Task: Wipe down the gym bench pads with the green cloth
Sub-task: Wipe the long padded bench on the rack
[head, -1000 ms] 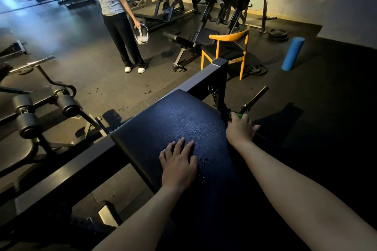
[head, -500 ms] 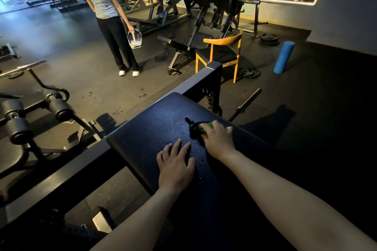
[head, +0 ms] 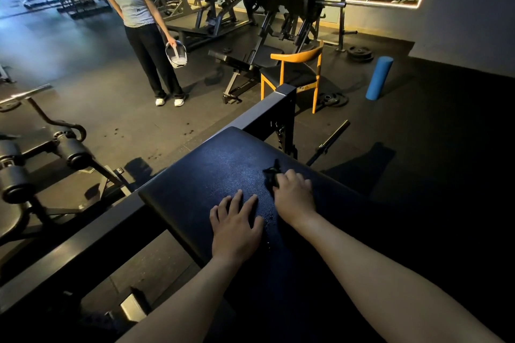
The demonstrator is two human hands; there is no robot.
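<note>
Your left hand point(head: 235, 227) lies flat, fingers spread, on the bench pad point(head: 200, 175). Your right hand point(head: 292, 195) grips a mostly hidden, dark-looking cloth point(head: 271, 175).

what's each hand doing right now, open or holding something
Left hand: open, flat on the bench pad.
Right hand: holding the cloth, pressed to the pad.

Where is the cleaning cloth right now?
In the head view, the cloth lies bunched on the bench pad, gripped by the right hand, just right of and beyond the flat left hand.
</note>
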